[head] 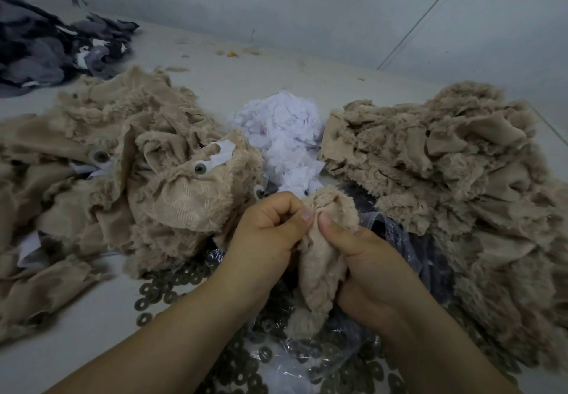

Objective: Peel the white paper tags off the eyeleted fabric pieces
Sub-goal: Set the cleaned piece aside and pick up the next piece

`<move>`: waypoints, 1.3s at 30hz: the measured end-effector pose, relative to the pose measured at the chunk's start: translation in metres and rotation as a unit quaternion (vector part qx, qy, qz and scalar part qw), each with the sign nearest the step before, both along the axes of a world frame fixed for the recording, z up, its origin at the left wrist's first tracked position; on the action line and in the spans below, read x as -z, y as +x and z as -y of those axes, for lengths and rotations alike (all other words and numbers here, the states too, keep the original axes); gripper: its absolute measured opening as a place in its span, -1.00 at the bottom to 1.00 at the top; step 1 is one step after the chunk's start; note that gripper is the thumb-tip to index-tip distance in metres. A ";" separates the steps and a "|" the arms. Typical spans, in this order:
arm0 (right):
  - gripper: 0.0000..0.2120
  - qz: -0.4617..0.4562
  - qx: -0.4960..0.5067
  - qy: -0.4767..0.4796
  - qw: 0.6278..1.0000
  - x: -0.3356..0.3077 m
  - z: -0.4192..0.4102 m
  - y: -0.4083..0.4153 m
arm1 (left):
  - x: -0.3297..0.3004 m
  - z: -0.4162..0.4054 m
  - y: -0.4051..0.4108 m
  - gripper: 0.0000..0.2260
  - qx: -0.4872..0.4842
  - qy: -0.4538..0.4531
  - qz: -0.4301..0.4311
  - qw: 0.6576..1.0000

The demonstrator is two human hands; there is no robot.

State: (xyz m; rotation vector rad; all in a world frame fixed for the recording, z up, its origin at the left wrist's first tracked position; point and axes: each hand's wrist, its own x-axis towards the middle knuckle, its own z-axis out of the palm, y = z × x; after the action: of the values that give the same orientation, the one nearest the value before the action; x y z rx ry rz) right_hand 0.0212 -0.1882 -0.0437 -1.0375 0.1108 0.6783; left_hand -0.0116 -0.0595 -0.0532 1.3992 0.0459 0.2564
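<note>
Both hands, left hand [270, 224] & right hand [365, 258], pinch fabric piece [322, 258]; tag hidden.

2 hands: left hand [270, 224], right hand [362, 258], both on 1 tan fabric piece [319, 267]. 2 tan fabric heaps: left heap [101, 160], right heap [455, 178]. 1 white paper pile [282, 135], centre. 1 grey fabric heap [40, 52], upper left. Washers [172, 283] at bottom: dozens, uncountable. Eyelets showing on left heap: 3.
</note>
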 end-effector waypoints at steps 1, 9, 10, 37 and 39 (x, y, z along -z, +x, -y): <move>-0.55 -0.014 -0.004 0.004 1.000 -0.001 0.000 0.000 | 0.000 0.000 0.000 -0.72 0.001 -0.022 0.001 1.000; -0.53 -0.040 -0.003 0.036 0.999 -0.005 0.000 -0.004 | -0.001 0.004 -0.001 -0.81 0.022 -0.089 0.003 0.996; -0.53 -0.037 -0.004 0.035 0.999 -0.005 0.001 -0.004 | 0.000 0.004 -0.001 -0.81 0.025 -0.088 0.003 0.996; -0.74 0.432 -0.065 -0.693 0.573 0.040 0.053 0.061 | 0.010 -0.005 0.007 -0.69 0.010 -0.073 -0.029 0.997; -0.60 0.433 -0.085 -0.695 0.567 0.038 0.052 0.058 | 0.010 -0.005 0.007 -0.69 0.009 -0.072 -0.031 0.997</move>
State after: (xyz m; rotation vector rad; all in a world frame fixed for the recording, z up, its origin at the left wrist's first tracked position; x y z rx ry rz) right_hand 0.0796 -0.2402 -0.0814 -2.8736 -0.4183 0.0082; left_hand -0.0042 -0.0542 -0.0634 1.2637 0.1009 0.1919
